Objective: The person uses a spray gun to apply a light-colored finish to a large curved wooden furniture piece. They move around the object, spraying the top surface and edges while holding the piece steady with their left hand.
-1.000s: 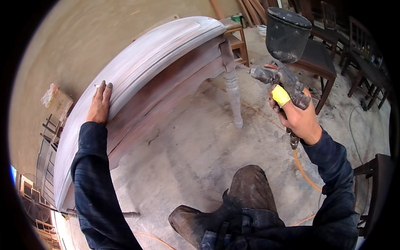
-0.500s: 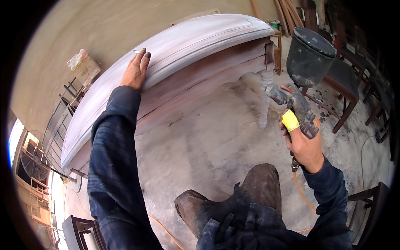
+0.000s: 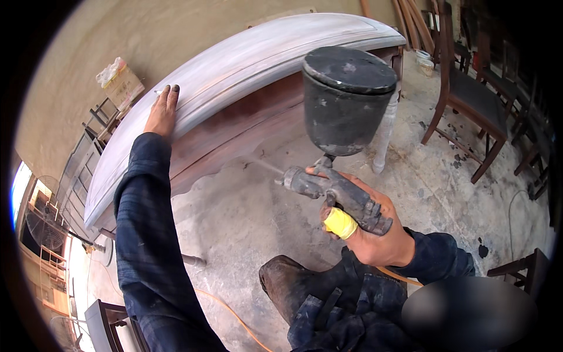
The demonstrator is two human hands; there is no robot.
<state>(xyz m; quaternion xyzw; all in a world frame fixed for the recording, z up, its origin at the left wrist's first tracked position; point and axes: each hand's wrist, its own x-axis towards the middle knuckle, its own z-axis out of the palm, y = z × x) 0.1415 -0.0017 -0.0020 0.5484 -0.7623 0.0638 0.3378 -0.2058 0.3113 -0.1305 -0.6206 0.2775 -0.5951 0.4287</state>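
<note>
My left hand point(image 3: 162, 112) rests on the curved, whitish top of a wooden table point(image 3: 258, 64), near its front edge. A thin white stick point(image 3: 158, 92), like a cigarette, sticks out at its fingers. My right hand point(image 3: 375, 226), with yellow tape point(image 3: 341, 223) round one finger, is wrapped round the grip of a spray gun point(image 3: 346, 196). Above the gun sits its dark lidded cup point(image 3: 349, 105), hiding part of the table's right end. Pale mist leaves the nozzle toward the table's reddish-brown apron point(image 3: 234, 126).
An orange hose point(image 3: 234, 317) crosses the concrete floor. Dark wooden chairs point(image 3: 475, 108) stand at the right, and boards point(image 3: 415, 23) lean behind. A fan point(image 3: 50, 226) and a box point(image 3: 122, 85) are at the left. A dark stool point(image 3: 111, 322) stands at the lower left.
My right hand has brought the spray gun leftward, nearer the table's apron, and mist now shows at the nozzle. My left hand has slid left along the tabletop with the white stick.
</note>
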